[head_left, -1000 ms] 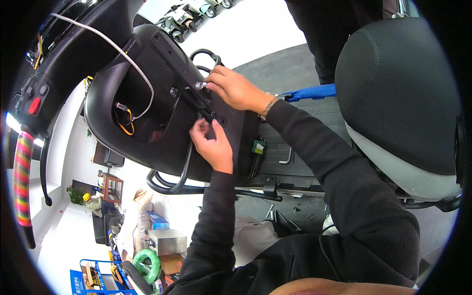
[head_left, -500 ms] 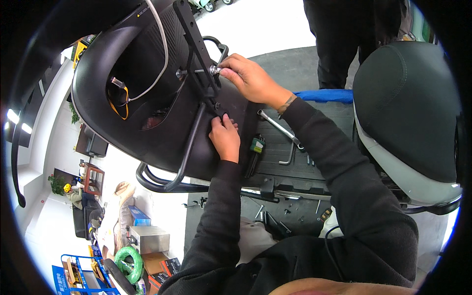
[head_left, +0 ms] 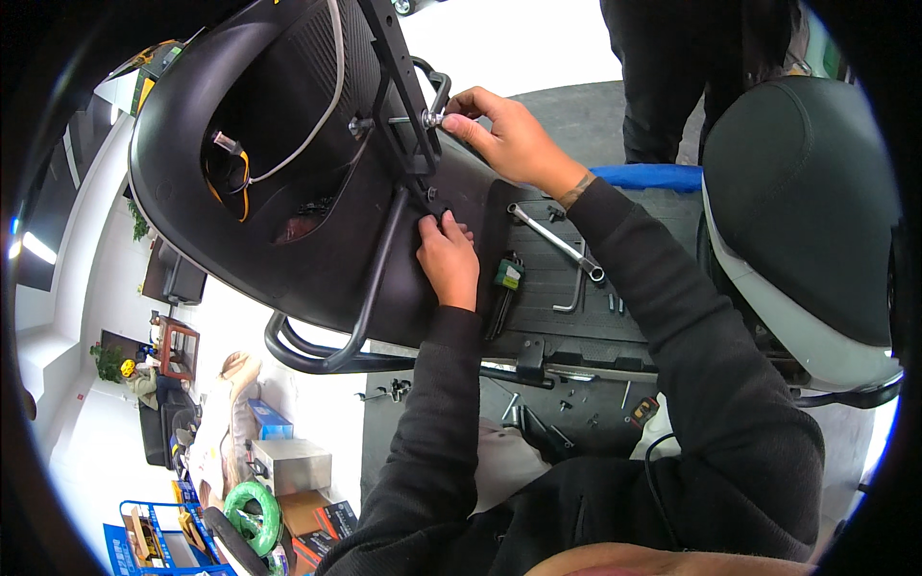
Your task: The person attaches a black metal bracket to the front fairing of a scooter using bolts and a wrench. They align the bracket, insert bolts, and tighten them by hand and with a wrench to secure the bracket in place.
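A long black metal bracket with holes [head_left: 396, 72] stands against the scooter's black front panel [head_left: 375, 317]. Between thumb and fingertips, my right hand [head_left: 519, 142] pinches the outer end of a silver bolt [head_left: 431, 119]. Its shank crosses the bracket toward the panel. Lower down, my left hand [head_left: 449, 264] has its fingers curled round the bracket's bottom end, partly hiding it. Just above those fingers, a smaller bolt [head_left: 431, 194] sits in the bracket. A black tubular bar [head_left: 382, 259] runs down beside my left hand.
On the ribbed footboard [head_left: 547, 331] lie a wrench [head_left: 552, 238], a hex key [head_left: 572, 293] and a green-and-black hex key holder [head_left: 508, 276]. A dark seat [head_left: 802, 206] stands at right. A person in dark trousers [head_left: 663, 86] stands beyond. Loose cable [head_left: 331, 106] hangs by the panel.
The view has shifted slightly. My right hand stays at the bolt's end, its index finger more raised and arched than before. My left hand keeps its place at the bracket's bottom.
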Demonstrator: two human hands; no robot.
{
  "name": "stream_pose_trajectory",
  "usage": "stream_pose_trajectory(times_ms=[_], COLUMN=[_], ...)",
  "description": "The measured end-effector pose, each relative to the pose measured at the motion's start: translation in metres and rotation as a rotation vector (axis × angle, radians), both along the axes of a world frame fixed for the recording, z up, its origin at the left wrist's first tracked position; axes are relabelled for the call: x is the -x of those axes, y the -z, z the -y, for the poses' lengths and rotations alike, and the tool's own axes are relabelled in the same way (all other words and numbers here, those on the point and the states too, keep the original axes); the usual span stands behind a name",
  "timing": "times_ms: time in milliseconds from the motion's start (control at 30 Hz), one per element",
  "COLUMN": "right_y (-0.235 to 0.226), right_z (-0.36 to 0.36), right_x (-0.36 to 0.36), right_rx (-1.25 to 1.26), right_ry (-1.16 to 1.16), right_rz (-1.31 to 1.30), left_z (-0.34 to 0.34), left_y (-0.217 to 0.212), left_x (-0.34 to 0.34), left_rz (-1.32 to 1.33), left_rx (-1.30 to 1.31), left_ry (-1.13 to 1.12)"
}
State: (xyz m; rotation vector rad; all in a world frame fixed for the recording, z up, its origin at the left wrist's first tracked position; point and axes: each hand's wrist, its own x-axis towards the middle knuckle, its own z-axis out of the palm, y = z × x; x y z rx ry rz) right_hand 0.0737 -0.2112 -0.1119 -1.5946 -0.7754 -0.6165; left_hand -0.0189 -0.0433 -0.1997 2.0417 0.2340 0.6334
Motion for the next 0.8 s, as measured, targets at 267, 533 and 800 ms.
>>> stream_pose_trajectory(times_ms=[267, 533, 800], right_y=[0.006, 0.009, -0.028], right_z=[-0.004, -0.026, -0.054], right_x=[-0.003, 0.029, 0.095], right_rx=[-0.049, -0.310, -0.469], right_ry=[-0.032, -0.226, -0.079], right_rz=[-0.023, -0.414, -0.577], left_z=[0.001, -0.002, 0.000], left_y=[-0.005, -0.002, -0.006], left_x=[0.003, -0.001, -0.002], left_rz=[-0.017, -0.003, -0.009], left_rx=[0.084, 0.086, 0.078], left_ry=[0.013, 0.025, 0.011])
